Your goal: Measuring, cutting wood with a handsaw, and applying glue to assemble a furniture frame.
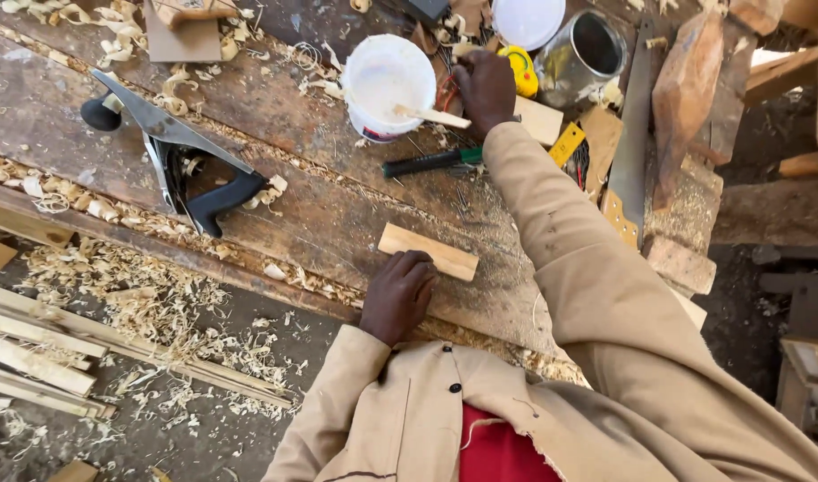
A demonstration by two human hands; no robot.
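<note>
Left hand (398, 295) flat on near end of wood block (429, 252), fingers spread over it, pinning rather than clenching. Right hand (486, 89) reached out past the block, pinching the end of a wooden stick (431, 116) whose other end rests in the white tub (387, 85). Both sleeves tan; red cloth showing under the open coat.

Block: small, pale, rectangular, lying flat on the bench (320, 214), near its front edge, angled slightly.

Relative to block:
- Beyond, slightly left: white tub, open, whitish inside.
- Beyond, close: screwdriver (431, 162), black handle with green collar, lying flat.
- Far left: hand plane (181, 161), black handles, tipped on its side.
- Beyond right: metal can (580, 55), open; white lid (527, 20) beside it; yellow tape measure (522, 70) just by the right hand.
- Right: handsaw (632, 143) lying lengthwise, wooden handle toward the near side; thick rough timber piece (686, 98) past it.
- Left and below bench edge: shavings (159, 303) heaped on the ground, thin wooden strips (43, 353) lying among them.

Shavings also scattered along bench surface.
</note>
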